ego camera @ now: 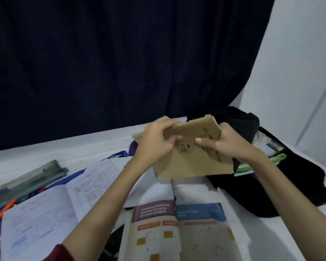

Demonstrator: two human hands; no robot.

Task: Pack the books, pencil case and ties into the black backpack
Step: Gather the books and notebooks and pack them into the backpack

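Brown paper covers the book point(192, 153), held in the air by both hands: left hand point(156, 142) curls over its 10 o'clock edge, right hand point(228, 144) grips the 2 o'clock side. It looks light and thin, likely bendy, so edge holds near the spine suit it. At 3 o'clock the backpack point(271, 189) lies open, books inside. Open books point(179, 232) lie at 6 o'clock, a pencil case point(24, 183) at 9.
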